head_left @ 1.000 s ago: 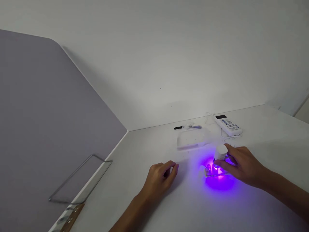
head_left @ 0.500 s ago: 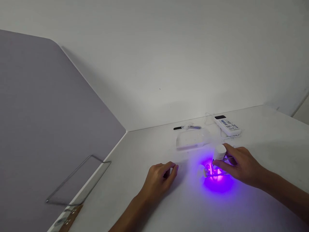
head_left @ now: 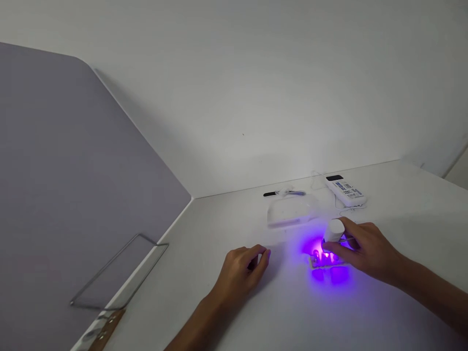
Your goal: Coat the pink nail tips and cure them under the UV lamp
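Observation:
My right hand (head_left: 365, 249) is closed round a small white lamp (head_left: 333, 230) that throws purple light down onto the white table (head_left: 292, 312). Under the glow lies a small strip with several pink pieces (head_left: 325, 258), too bright to make out in detail. My left hand (head_left: 243, 274) rests on the table to the left of the glow, fingers curled in loosely. I cannot see anything in its fingers.
A clear plastic box (head_left: 290, 213) lies behind the glow, with a black-tipped pen (head_left: 283, 193) beyond it. A white device with blue print and a thin cable (head_left: 345, 190) sits at the back right. A grey partition (head_left: 73, 195) with a wire bracket (head_left: 120, 270) bounds the table's left side.
The purple glow has shifted slightly and grown dimmer, now showing two darker patches on the table in front of the strip. Both hands have stayed nearly still.

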Tool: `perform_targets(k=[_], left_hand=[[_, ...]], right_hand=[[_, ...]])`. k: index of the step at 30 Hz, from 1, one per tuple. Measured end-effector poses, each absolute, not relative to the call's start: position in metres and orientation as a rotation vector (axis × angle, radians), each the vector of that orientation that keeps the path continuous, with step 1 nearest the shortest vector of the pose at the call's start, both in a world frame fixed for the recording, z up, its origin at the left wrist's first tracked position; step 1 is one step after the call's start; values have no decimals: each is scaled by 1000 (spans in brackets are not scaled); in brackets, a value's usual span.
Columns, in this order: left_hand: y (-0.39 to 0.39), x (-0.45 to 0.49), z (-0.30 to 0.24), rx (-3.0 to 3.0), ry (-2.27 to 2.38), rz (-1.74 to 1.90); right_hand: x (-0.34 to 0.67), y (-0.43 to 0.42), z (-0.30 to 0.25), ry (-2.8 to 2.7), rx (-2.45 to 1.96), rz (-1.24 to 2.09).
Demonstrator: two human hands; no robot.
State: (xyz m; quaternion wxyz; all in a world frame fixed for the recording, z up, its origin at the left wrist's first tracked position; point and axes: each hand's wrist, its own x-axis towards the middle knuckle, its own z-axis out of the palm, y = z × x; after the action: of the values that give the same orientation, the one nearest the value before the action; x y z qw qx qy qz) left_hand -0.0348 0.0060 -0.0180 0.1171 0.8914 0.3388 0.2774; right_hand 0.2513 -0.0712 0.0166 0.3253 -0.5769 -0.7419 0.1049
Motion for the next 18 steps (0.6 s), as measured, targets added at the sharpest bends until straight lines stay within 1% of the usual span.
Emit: perform_targets(k=[4, 9, 18], left_hand=[[6, -35, -18, 2614, 988, 817], [6, -36, -17, 2633, 977, 810], [5, -34, -17, 2643, 977, 801]], right_hand=[[254, -71, 12, -1885, -1552, 377], [251, -70, 16, -1673, -1573, 657], [249, -70, 23, -1643, -1584, 588]])
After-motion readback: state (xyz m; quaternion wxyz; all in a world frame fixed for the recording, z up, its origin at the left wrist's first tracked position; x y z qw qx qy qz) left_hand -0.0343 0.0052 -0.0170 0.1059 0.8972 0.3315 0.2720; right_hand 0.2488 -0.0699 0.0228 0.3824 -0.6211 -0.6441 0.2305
